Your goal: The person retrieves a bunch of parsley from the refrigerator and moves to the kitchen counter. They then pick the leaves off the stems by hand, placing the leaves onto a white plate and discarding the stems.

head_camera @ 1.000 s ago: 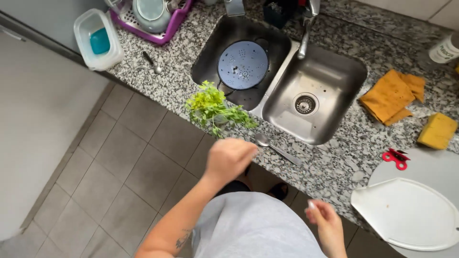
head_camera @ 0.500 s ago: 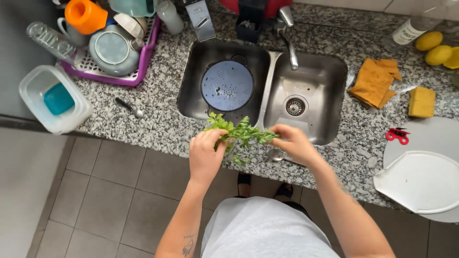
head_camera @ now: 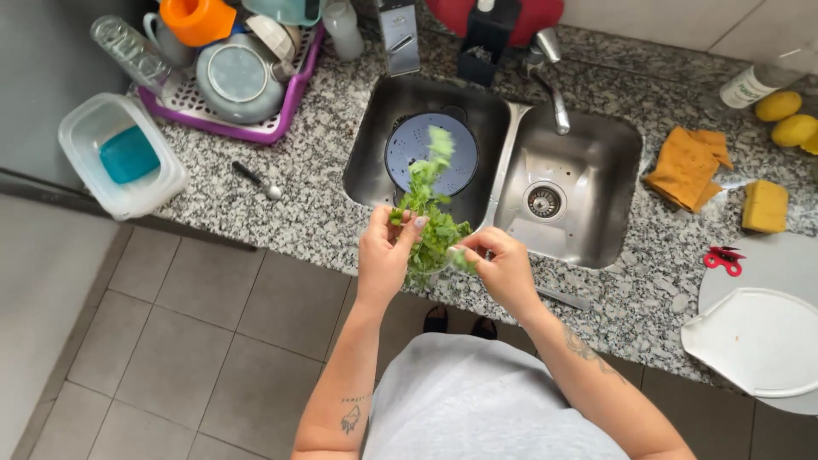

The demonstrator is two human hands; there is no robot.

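Both hands (head_camera: pixel 388 251) (head_camera: pixel 503 268) grip leafy herbs (head_camera: pixel 430 213).

light: bright, even | shadows: soft | blur: herb bunch (head_camera: pixel 430 217) tips, probably motion | edges: slight bowing

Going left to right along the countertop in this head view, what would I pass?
Clear plastic tub → purple dish rack → spoon → blue colander in left basin → tap → orange cloth → yellow sponge.
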